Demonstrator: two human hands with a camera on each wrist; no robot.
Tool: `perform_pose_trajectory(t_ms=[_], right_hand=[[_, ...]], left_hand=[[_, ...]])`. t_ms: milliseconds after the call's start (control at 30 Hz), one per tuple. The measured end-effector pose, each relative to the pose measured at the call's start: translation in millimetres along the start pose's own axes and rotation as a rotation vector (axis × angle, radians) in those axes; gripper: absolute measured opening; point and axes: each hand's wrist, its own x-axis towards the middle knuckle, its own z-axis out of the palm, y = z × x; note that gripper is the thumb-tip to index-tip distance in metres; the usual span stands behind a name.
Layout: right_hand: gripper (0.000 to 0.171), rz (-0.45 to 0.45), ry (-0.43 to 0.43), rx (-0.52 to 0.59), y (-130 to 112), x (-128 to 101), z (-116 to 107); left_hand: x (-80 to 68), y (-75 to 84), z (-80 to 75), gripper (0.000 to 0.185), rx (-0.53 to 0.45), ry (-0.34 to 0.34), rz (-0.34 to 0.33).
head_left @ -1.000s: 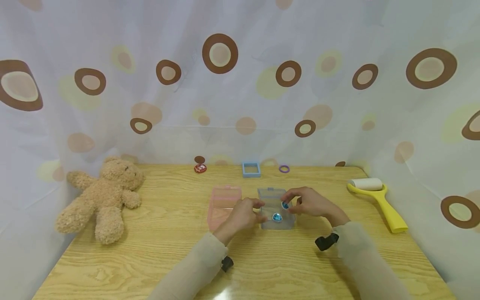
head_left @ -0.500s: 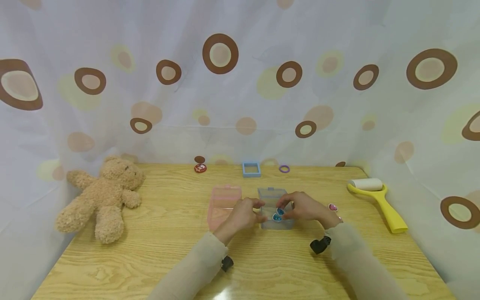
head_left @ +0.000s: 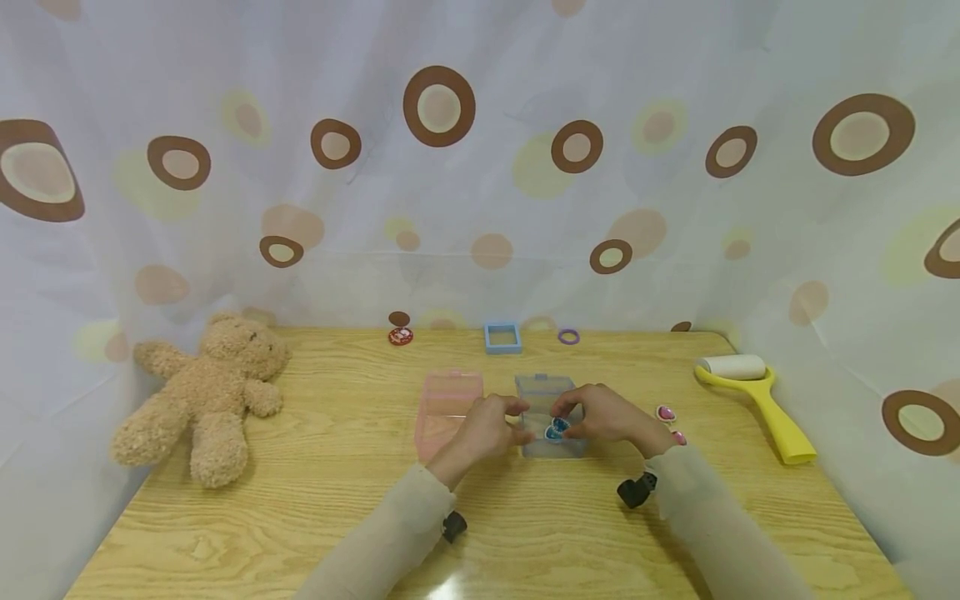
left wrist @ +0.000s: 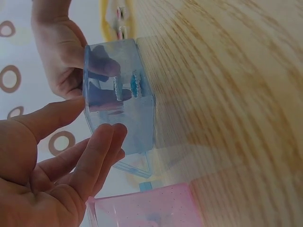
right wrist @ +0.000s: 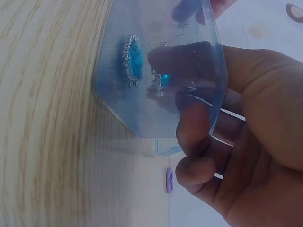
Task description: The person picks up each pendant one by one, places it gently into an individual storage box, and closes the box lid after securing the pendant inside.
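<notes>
A see-through blue box (head_left: 551, 451) stands on the table with its lid (head_left: 544, 383) opened toward the back. Inside, my right hand (head_left: 609, 414) pinches a blue gem (right wrist: 164, 79) between thumb and finger, its silver beaded edge visible through the wall. A second, similar blue gem (right wrist: 135, 59) is on the box floor, close below the held one. Whether the two gems touch is unclear. At the box's left side, my left hand (head_left: 486, 427) rests its fingertips against the outer wall and its thumb at the rim, fingers fairly straight.
Left of the blue box is a see-through pink box (head_left: 429, 417). Two pink gems (head_left: 665, 413) lie beside my right forearm. Farther out are a teddy bear (head_left: 217, 387), a yellow-handled lint roller (head_left: 776, 425), a blue square frame (head_left: 491, 348), a purple ring (head_left: 561, 339) and a red disc (head_left: 401, 337).
My right hand has moved left and down into the blue box with the blue gem, then stayed nearly still. The pink gems have come into view beside the forearm. My left hand has stayed put.
</notes>
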Motion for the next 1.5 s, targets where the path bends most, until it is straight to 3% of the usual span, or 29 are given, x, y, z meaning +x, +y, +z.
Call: perform_pose_trajectory(t_ms=[500,867,1233,1500], right_hand=[[0.026,0.003,0.010,0.008,-5.7,-1.2,-3.3],[0.026,0.022,0.029,0.109,1.7,-8.5,-16.1],[0.028,0.052,0.082,0.201,7.6,-19.2,-31.0],[0.030,0.080,0.135,0.191,18.1,-28.2,-40.3]], left_hand=[[1.0,0.7,0.5,0.050,0.003,0.001,-0.023],[0.0,-0.1,-2.9,0.048,0.024,0.010,-0.002],[-8.3,-7.0,-19.7,0.042,-0.044,0.040,0.020],[-17.4,-16.9,-38.9,0.039,-0.100,0.062,0.066]])
